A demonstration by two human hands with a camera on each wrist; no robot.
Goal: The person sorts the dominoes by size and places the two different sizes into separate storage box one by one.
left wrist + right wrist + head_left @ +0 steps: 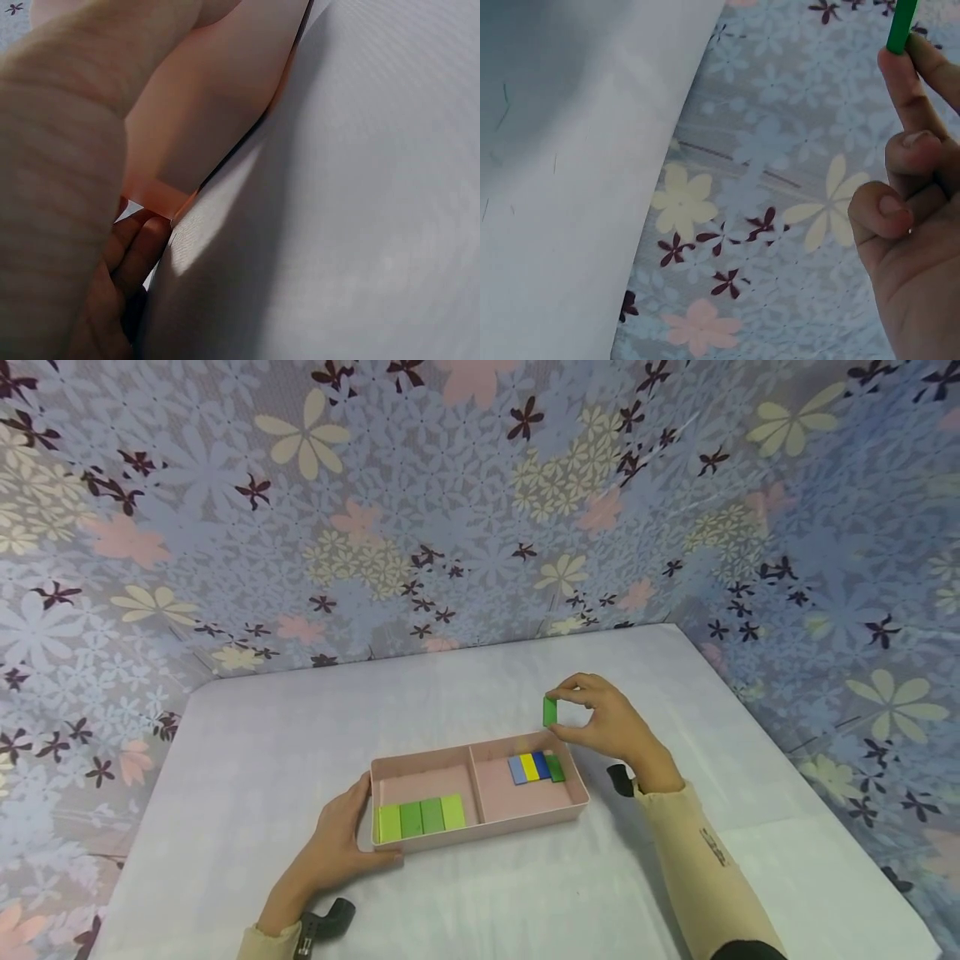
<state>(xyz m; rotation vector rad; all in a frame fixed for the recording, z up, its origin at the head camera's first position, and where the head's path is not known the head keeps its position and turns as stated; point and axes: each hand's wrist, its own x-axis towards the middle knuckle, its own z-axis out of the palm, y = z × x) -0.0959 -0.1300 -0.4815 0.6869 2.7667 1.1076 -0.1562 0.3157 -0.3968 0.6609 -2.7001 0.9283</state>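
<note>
A shallow pink box (480,842) with a divider rests on the white cloth. My left hand (339,837) grips its left end, thumb along the front wall and fingers at the end wall; the left wrist view shows fingers (146,247) against the box wall (217,112). Above the back right corner, my right hand (609,727) pinches a small green tile (550,711) upright between thumb and fingertip. The right wrist view shows that tile's lower end, with the other fingers curled. Green and yellow-green tiles (422,817) line the front of the left compartment.
In the right compartment, a light blue tile (517,770), a yellow tile (529,767), a dark blue tile (542,765) and another green tile (555,768) lie side by side by the back wall. Flower-patterned cloth (480,510) hangs behind the table and along its sides.
</note>
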